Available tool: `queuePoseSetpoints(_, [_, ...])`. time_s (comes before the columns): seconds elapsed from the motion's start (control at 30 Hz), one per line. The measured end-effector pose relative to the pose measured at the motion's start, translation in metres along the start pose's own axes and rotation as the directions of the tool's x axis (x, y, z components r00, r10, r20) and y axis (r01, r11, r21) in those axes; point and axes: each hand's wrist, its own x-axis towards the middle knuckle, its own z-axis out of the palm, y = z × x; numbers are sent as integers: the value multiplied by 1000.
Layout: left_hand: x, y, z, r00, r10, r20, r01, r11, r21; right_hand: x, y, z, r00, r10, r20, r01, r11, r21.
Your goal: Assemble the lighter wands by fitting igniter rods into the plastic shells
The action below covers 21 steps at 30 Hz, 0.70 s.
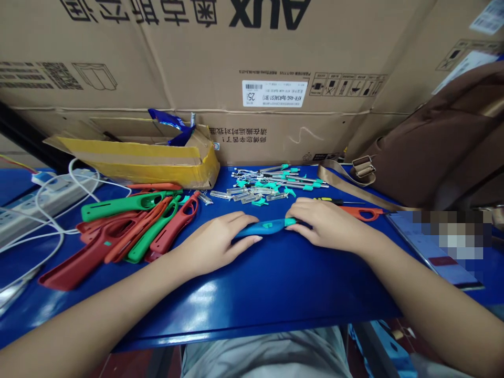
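A blue plastic lighter shell (263,228) lies flat on the blue table (252,294), held between both hands. My left hand (214,242) curls over its left end, fingers pressed on it. My right hand (321,223) grips its right end near a teal tip. Just behind lie several small clear and teal lighter parts with metal tubes (271,185). To the left sits a pile of red and green lighter shells (129,228).
A torn yellow-taped cardboard box (157,160) stands at the back left. A power strip with white cables (43,197) lies far left. A brown bag (441,142) and a phone (433,252) are on the right. An orange shell (362,212) lies beside my right hand. Large cartons form the back wall.
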Motion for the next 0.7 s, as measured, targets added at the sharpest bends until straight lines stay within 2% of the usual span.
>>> queuePoseSetpoints(0.1, [2, -5, 1, 1000, -11, -29, 11, 1000, -23, -4, 6, -7, 998, 66, -19, -67, 996, -60])
queuePoseSetpoints(0.2, [2, -13, 2, 1000, -14, -17, 14, 999, 46, -6, 12, -11, 992, 127, -10, -127, 989, -73])
queuePoseSetpoints(0.33, [0, -20, 4, 998, -25, 55, 18, 994, 108, -9, 17, -10, 984, 173, 42, -171, 984, -40])
queuePoseSetpoints(0.5, [-2, -21, 4, 997, -31, 76, 22, 994, 107, -11, 22, -13, 973, 194, 125, -203, 977, 62])
queuePoseSetpoints(0.6, [-2, -20, 3, 996, -47, 75, 39, 994, 101, -14, 29, -16, 958, 281, 52, -281, 960, -7])
queuePoseSetpoints(0.7, [-2, -19, 2, 996, -55, 65, 49, 995, 89, -20, 46, -17, 908, 417, -47, -419, 892, -170])
